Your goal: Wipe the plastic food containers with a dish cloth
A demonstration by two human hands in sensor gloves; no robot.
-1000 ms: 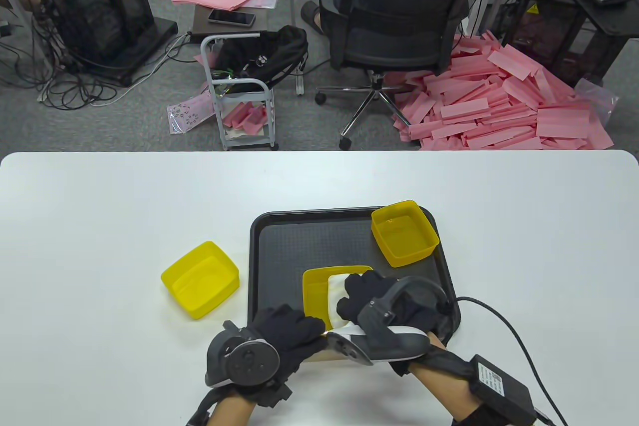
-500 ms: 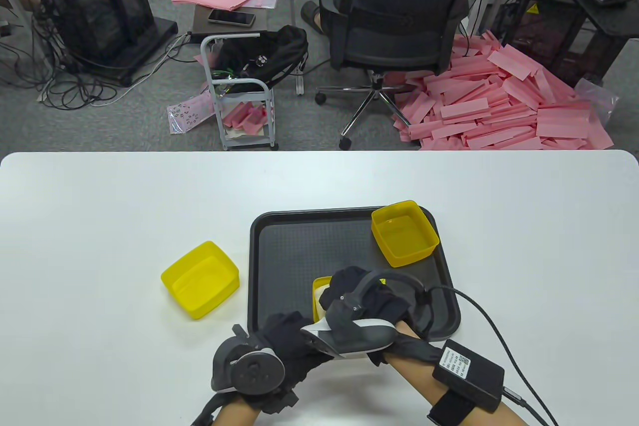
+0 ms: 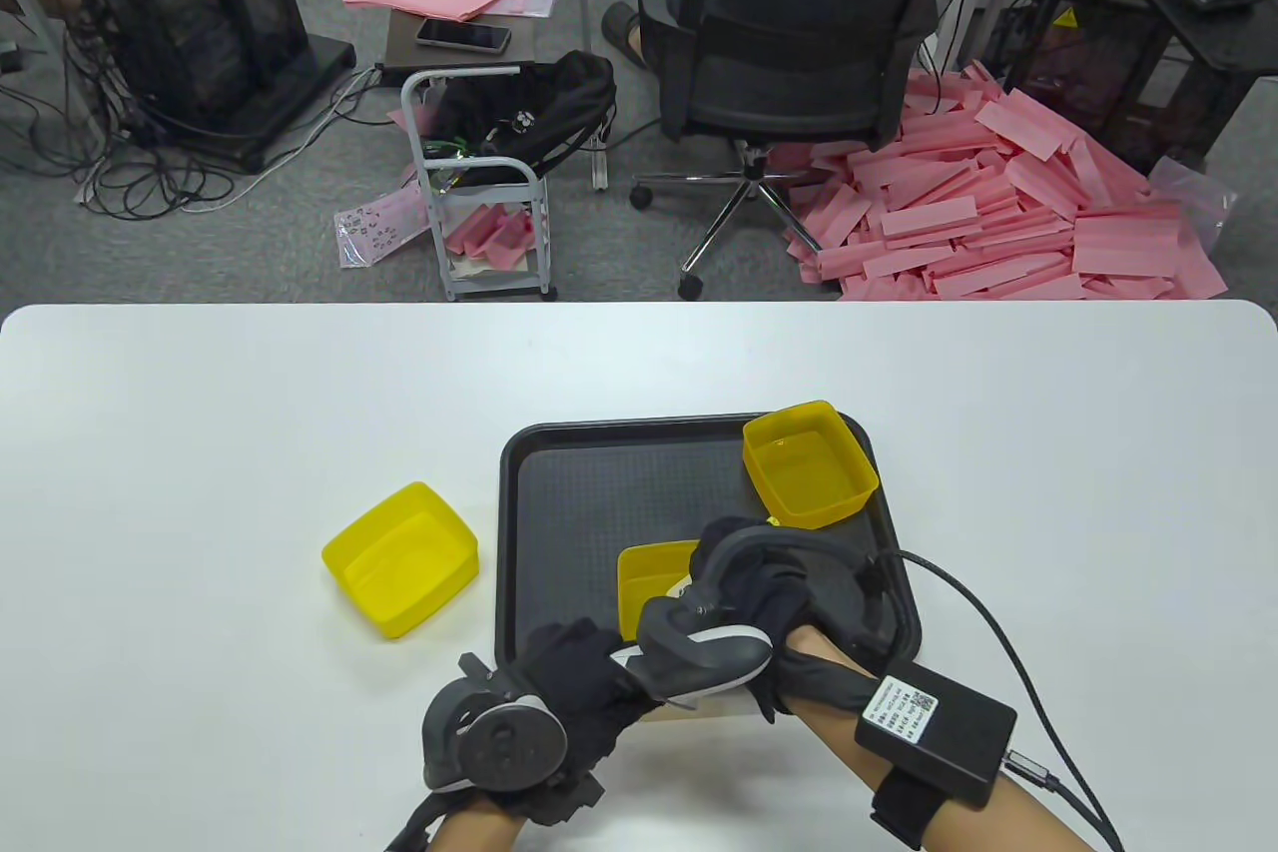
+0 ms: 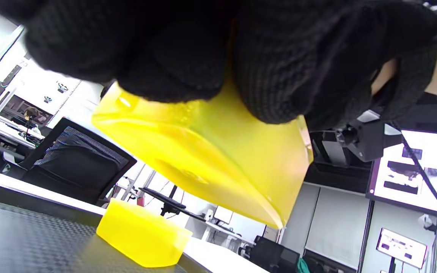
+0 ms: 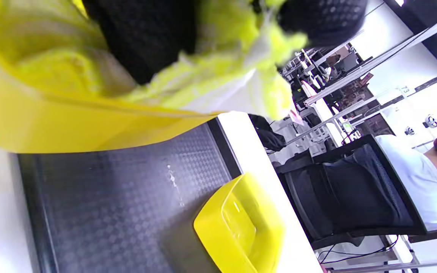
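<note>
My left hand grips a yellow plastic container from below and holds it above the near edge of the black tray; the left wrist view shows its underside under my gloved fingers. My right hand is inside that container and presses a white dish cloth against its inner wall. In the table view the cloth is hidden under my right hand. A second yellow container stands at the tray's far right corner. A third stands on the table left of the tray.
The white table extends wide to both sides. A black box is strapped to my right forearm, its cable looping over the table right of the tray. An office chair and pink foam strips lie on the floor beyond.
My right hand moved left inside the held container and then back toward the far right side, dragging the cloth. The cloth went out of sight in the table view. My left hand kept holding the container.
</note>
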